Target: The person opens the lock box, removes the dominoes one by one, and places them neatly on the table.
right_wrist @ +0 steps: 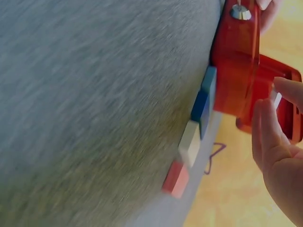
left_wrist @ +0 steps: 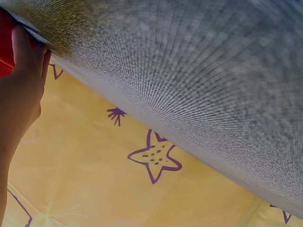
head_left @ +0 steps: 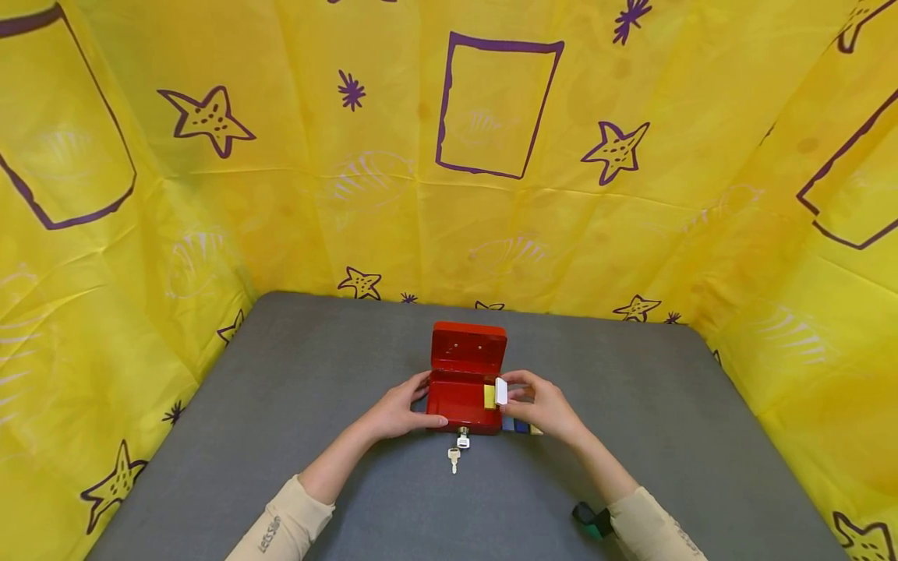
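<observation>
A small red cash box (head_left: 449, 401) stands on the grey table with its lid (head_left: 468, 343) raised at the back. My left hand (head_left: 397, 409) holds the box's left side, thumb along the front corner and fingers behind. Between thumb and fingertips, my right hand (head_left: 547, 407) pinches a white block (head_left: 501, 391) over the box's right edge. A yellow block (head_left: 489, 396) is inside, at the right end. One key (head_left: 463, 441) sits at the front lock, with a second key (head_left: 454, 458) hanging below it.
Right of the box, the right wrist view has a row of blocks: light blue (right_wrist: 208, 80), dark blue (right_wrist: 200, 106), cream (right_wrist: 190, 142) and pink (right_wrist: 176, 178). A dark green strap (head_left: 592, 520) is by the right sleeve. Yellow patterned cloth (head_left: 393, 218) walls the table.
</observation>
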A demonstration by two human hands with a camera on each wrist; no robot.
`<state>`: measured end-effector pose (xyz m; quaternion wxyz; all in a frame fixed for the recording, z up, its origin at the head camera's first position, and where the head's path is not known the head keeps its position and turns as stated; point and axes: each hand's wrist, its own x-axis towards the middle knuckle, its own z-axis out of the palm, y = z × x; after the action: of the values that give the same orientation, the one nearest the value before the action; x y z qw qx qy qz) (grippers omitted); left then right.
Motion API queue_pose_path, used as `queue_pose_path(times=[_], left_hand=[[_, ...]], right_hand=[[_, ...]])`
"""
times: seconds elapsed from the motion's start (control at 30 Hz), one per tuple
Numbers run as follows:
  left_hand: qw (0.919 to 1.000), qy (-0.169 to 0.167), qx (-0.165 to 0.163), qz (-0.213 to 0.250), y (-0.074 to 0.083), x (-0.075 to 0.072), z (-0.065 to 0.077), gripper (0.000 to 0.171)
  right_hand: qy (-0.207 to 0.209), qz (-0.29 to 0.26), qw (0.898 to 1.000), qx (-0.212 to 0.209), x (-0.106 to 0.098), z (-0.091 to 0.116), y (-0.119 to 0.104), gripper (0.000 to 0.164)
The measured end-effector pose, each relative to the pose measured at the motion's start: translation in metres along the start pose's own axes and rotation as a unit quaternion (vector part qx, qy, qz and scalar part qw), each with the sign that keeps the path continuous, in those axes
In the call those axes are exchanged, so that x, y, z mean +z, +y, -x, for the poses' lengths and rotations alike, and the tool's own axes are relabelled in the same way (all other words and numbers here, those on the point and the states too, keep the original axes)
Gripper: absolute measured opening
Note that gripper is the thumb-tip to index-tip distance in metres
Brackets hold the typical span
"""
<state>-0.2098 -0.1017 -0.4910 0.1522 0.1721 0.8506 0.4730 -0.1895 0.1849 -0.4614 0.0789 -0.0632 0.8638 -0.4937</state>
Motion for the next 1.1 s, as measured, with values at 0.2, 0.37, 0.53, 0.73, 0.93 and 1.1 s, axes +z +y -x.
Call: queue_pose_path(times=[0.2, 0.37, 0.53, 0.73, 0.93, 1.1], left_hand=[[1.0, 0.004, -0.002, 0.004, 0.001, 0.0, 0.0, 0.091], [0.9999, 0.008, -0.008, -0.001, -0.001, 0.0, -0.001, 0.093], [0.9999, 0.006, -0.009, 0.0, -0.001, 0.0, -0.002, 0.095], [0.9999, 0.006, -0.01, 0.001, -0.001, 0.0, -0.002, 0.094], [0.9999, 0.006, -0.011, -0.001, 0.0, 0.001, -0.001, 0.092], [0.9999, 0.006, -0.009, -0.001, 0.0, 0.001, -0.001, 0.093]], right_hand=[[0.01, 0.013, 1.0, 0.016, -0.012, 0.006, 0.01, 0.043], [0.018, 0.015, 0.999, 0.048, -0.022, 0.01, 0.019, 0.043], [0.023, 0.003, 0.999, 0.031, -0.031, 0.016, 0.028, 0.045], [0.028, 0.018, 0.999, -0.002, -0.04, 0.023, 0.038, 0.045], [0.035, 0.02, 0.999, -0.016, -0.046, 0.027, 0.047, 0.045], [0.031, 0.023, 0.999, -0.004, -0.051, 0.031, 0.051, 0.046]])
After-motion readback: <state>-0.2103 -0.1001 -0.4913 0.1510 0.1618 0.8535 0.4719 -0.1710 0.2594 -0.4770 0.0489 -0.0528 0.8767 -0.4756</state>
